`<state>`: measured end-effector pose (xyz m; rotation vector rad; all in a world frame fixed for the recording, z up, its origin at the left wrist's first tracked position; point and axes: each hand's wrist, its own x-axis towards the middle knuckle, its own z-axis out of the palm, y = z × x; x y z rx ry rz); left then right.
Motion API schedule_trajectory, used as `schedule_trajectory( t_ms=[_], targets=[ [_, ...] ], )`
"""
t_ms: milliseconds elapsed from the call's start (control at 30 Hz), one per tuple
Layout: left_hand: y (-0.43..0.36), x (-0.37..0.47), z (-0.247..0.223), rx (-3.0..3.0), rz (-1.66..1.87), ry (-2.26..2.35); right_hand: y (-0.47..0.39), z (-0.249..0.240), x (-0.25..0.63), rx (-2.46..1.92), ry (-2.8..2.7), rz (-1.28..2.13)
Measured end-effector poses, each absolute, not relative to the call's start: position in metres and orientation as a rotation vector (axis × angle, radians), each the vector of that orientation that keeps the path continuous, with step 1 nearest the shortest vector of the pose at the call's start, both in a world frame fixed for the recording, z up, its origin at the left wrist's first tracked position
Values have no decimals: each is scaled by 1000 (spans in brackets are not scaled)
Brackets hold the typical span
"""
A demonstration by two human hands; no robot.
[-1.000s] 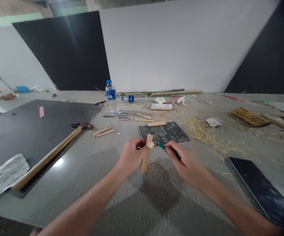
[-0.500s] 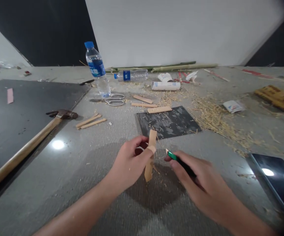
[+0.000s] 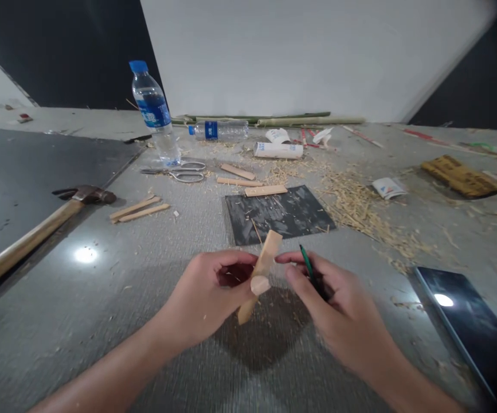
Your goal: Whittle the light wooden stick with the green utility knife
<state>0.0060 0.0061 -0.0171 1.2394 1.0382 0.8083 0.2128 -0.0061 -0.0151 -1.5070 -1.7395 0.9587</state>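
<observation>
My left hand (image 3: 218,292) pinches a flat bamboo strip (image 3: 269,250) between thumb and fingers, tilted with its upper end leaning right. The thumb crosses the strip's middle and hides part of it. Close on the right, my right hand (image 3: 334,292) keeps a green pencil (image 3: 306,261) tucked in its fingers, point up. Its thumb and index finger reach towards the strip, apart from each other and just short of it. Beyond the hands lies a dark sheet (image 3: 280,215) with shavings on it, and another bamboo strip (image 3: 266,190) rests across its far edge.
A hammer (image 3: 80,198) and loose strips (image 3: 140,209) lie at left. Scissors (image 3: 188,172) lie near an upright water bottle (image 3: 153,115); a second bottle (image 3: 226,130) is on its side. Shavings (image 3: 355,201) litter the right, with a phone (image 3: 458,321) nearer me.
The pencil has swung from pointing left at the strip to pointing up, and my right thumb and index finger have come closer to the strip. The strip leans more to the right. The view has shifted right.
</observation>
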Motion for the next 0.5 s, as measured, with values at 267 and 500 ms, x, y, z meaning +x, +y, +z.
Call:
schedule_trajectory(
  t_ms=[267, 500],
  targets=[
    [0, 9, -11, 1315, 721, 1003, -9, -11, 210, -1453, -1468, 1213],
    [-1, 10, -10, 1297, 720, 1061, -10, -21, 210, -1443, -1457, 1320]
  ],
)
